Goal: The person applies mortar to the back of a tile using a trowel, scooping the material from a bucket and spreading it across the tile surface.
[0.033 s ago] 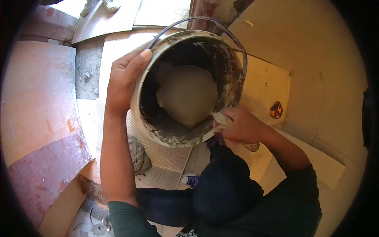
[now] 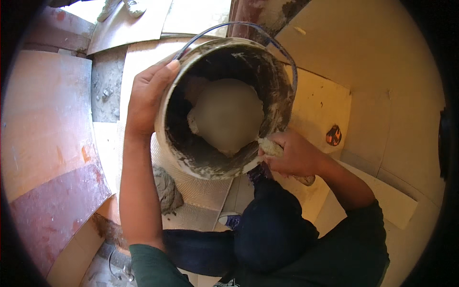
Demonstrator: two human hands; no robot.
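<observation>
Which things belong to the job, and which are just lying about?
Part of the job:
- bucket, held by the left hand
- grey paste inside it
- tool handle in the right hand
- probably the grey lump outside the bucket

Seem just lying about:
- orange-and-black thing, too small to name
- reddish board at far left

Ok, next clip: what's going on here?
A person has a bucket in hand, its mouth facing the camera. The left grip holds it by the rim's left side; the right grip is closed around a caked tool handle at the near right rim. Grey mix sits inside, and a lump of similar stuff lies below on a ridged surface.
</observation>
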